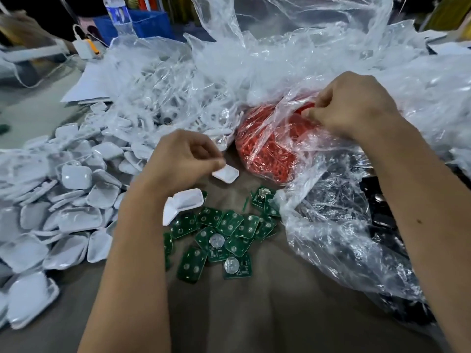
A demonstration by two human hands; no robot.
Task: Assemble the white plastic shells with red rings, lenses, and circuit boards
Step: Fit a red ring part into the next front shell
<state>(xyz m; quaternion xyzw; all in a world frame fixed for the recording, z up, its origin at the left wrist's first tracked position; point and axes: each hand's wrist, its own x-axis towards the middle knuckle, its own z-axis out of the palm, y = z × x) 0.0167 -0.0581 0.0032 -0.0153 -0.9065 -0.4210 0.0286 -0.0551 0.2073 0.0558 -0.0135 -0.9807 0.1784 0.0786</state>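
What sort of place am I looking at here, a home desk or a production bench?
Most likely a small hand-assembly bench: a bulk heap of white shells, a loose pile of green circuit boards and a clear bag of red rings lie on the table.

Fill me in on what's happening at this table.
A person is putting small parts together by hand. The left hand pinches a white shell, while the right hand picks a red ring at the bag of red rings. Green circuit boards lie loose in front, with a pile of white shells at left.

water bottle [117, 14], blue bin [150, 24], white charger [85, 48], brown tabletop [267, 314]
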